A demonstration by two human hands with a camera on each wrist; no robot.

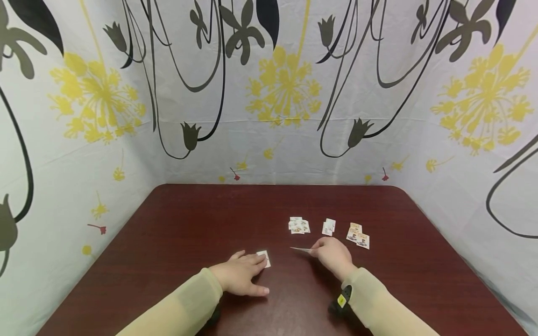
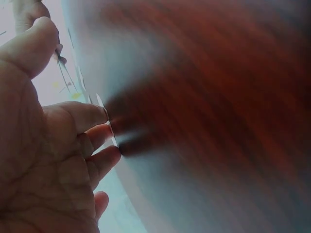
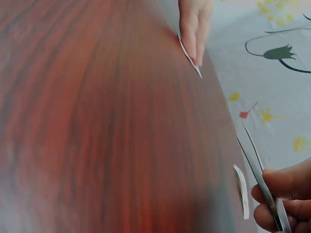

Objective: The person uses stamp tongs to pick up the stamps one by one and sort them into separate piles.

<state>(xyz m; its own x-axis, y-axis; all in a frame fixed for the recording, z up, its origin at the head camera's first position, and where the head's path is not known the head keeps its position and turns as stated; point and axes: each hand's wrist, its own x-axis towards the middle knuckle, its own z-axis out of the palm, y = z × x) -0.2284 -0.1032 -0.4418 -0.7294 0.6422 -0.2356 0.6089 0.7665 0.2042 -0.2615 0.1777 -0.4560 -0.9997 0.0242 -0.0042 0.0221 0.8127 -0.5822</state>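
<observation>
Tweezers (image 1: 300, 249) are pinched between the thumb and fingers of my right hand (image 1: 332, 255). In the right wrist view the two tips of the tweezers (image 3: 261, 182) stand apart, with nothing between them. My left hand (image 1: 241, 274) lies to the left with fingers extended, its fingertips resting on a small white card (image 1: 265, 259). That card is partly hidden under the fingers. Seen from the left wrist, the palm of the left hand (image 2: 43, 165) is over the table and the card (image 2: 112, 131) shows only as a thin edge at the fingertips.
Beyond the right hand lie small printed cards: a left group (image 1: 299, 226), a middle pair (image 1: 329, 227) and a right group (image 1: 358, 235) with orange marks. The dark red-brown table (image 1: 210, 210) has a patterned cloth (image 1: 260, 154) hanging behind and at both sides.
</observation>
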